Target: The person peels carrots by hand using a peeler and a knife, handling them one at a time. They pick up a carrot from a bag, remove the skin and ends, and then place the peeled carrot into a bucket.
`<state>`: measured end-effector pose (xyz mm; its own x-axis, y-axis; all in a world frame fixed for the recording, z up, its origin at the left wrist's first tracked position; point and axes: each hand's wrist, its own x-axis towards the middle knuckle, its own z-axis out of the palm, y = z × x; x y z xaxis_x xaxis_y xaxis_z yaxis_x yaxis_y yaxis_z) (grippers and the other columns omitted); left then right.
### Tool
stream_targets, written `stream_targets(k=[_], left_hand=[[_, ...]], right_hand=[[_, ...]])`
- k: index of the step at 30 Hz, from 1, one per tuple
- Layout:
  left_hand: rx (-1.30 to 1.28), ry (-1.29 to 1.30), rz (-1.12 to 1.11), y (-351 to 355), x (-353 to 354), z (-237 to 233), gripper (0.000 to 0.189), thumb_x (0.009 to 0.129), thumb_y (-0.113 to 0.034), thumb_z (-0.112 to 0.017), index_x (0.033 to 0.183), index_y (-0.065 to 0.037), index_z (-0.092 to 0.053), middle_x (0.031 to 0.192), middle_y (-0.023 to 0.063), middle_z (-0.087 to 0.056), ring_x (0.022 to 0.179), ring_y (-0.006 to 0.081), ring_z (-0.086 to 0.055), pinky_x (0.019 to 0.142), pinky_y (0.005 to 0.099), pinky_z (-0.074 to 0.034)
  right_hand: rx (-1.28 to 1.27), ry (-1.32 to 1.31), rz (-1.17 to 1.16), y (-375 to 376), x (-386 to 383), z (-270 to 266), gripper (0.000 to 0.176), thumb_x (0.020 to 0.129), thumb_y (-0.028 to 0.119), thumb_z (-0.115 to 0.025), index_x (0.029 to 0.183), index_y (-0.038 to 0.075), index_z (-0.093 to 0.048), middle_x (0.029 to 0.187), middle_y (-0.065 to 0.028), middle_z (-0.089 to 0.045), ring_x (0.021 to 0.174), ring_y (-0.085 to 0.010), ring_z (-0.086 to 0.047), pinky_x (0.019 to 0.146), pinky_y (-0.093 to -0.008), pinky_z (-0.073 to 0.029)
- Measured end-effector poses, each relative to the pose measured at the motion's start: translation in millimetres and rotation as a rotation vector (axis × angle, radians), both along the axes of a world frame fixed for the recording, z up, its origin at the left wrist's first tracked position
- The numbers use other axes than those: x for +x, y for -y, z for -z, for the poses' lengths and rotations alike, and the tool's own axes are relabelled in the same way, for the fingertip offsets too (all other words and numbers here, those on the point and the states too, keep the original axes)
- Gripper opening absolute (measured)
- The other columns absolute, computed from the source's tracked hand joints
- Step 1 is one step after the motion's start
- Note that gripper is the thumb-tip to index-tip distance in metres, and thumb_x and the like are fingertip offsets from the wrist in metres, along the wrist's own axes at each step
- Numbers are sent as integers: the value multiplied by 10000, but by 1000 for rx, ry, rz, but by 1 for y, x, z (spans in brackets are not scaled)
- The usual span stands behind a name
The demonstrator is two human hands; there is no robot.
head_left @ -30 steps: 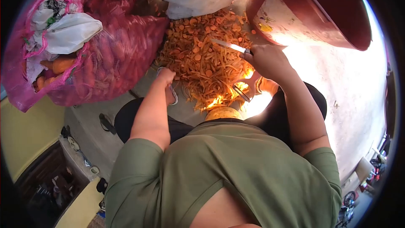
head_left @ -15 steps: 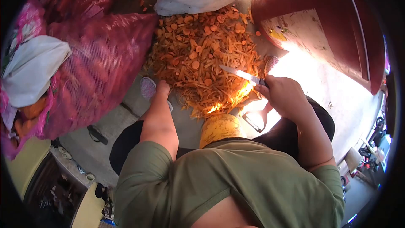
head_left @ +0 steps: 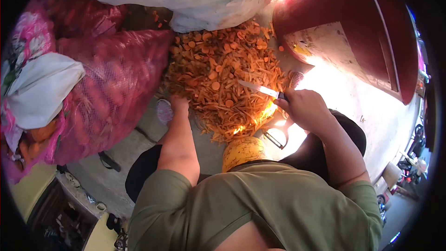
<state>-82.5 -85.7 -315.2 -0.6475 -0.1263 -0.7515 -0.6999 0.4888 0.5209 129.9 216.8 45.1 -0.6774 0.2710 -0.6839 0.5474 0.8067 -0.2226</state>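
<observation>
My right hand (head_left: 304,107) is closed around the dark handle of a knife (head_left: 258,87), its blade pointing left over a heap of carrot peelings (head_left: 223,74). Below the same hand hangs a peeler (head_left: 276,138) with a wide frame, its handle running up to the fingers; glare blurs how it is gripped. My left hand (head_left: 180,103) reaches down at the heap's left edge, beside a patterned shoe (head_left: 164,111). Its fingers are mostly hidden, and I see nothing in it. Round carrot slices (head_left: 215,86) lie among the peelings.
A pink mesh sack (head_left: 116,93) full of carrots bulges at left, with white cloth (head_left: 46,88) on it. Behind the heap stands a white sack (head_left: 195,0). A large dark red container (head_left: 334,18) leans at right. A yellow seat (head_left: 244,152) is beneath me.
The view has tilted up slightly, so the heap and sacks sit lower in the picture. My right hand has shifted a little left with the knife and peeler. My left hand stays beside the heap.
</observation>
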Motion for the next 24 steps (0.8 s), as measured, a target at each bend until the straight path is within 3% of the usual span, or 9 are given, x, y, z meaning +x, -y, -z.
stream_targets(k=[1,6,9,12,13,15,17,20,24], left_hand=[[86,12,-30,-8,-4,-5,133,787,-28,-558,914,-3,-530,698,87,-518,591,180,-519,497,298,-423],[421,126,187,-98,2,-155,123,806,-90,-588,794,-32,-480,681,34,-497,543,115,-463,466,244,-381],[388,84,240,-122,2,-223,204,806,-97,-593,960,-25,-480,747,39,-534,544,113,-466,484,259,-385],[680,98,100,-123,19,-279,211,806,-138,-603,942,-21,-492,772,35,-558,657,128,-536,554,230,-440],[796,167,88,-121,29,-306,198,805,-111,-586,948,-12,-492,826,58,-564,785,158,-561,617,229,-474],[913,236,21,-113,49,-342,196,781,-80,-598,946,-15,-513,870,72,-560,811,173,-560,629,238,-488],[951,241,-38,-108,74,-366,231,795,-113,-548,998,-7,-519,858,90,-543,774,174,-543,583,241,-473],[1297,578,127,-95,86,-372,278,835,-212,-474,1014,-5,-516,829,95,-525,693,161,-509,529,244,-432],[1215,508,217,-100,95,-360,285,859,-229,-412,996,-2,-515,819,100,-521,624,148,-478,525,262,-416]], right_hand=[[7,-28,-23,0,0,-3,337,869,358,-416,828,59,-565,680,-65,-544,678,-242,-589,587,-376,-468],[41,-132,-54,9,4,-16,352,864,361,-411,814,49,-565,683,-83,-557,636,-264,-590,590,-388,-466],[30,-181,98,15,9,-10,395,860,391,-398,780,41,-563,684,-115,-578,663,-285,-589,597,-404,-458],[53,-292,152,20,13,-20,429,855,415,-387,756,34,-559,683,-142,-586,685,-302,-587,612,-415,-451],[26,-305,201,21,13,-23,443,861,425,-382,756,30,-552,676,-143,-581,687,-316,-582,625,-419,-447],[-6,-422,231,26,14,-29,449,864,431,-381,756,28,-548,673,-149,-578,689,-329,-577,631,-426,-442],[-85,-502,233,31,14,-37,447,868,426,-390,749,19,-531,663,-160,-568,682,-341,-565,628,-429,-427],[-218,-594,210,35,13,-44,430,867,404,-427,738,1,-501,638,-175,-543,648,-347,-544,604,-420,-402],[-215,-706,309,37,7,-39,418,820,411,-516,746,1,-532,624,-165,-549,621,-327,-557,588,-409,-416]])
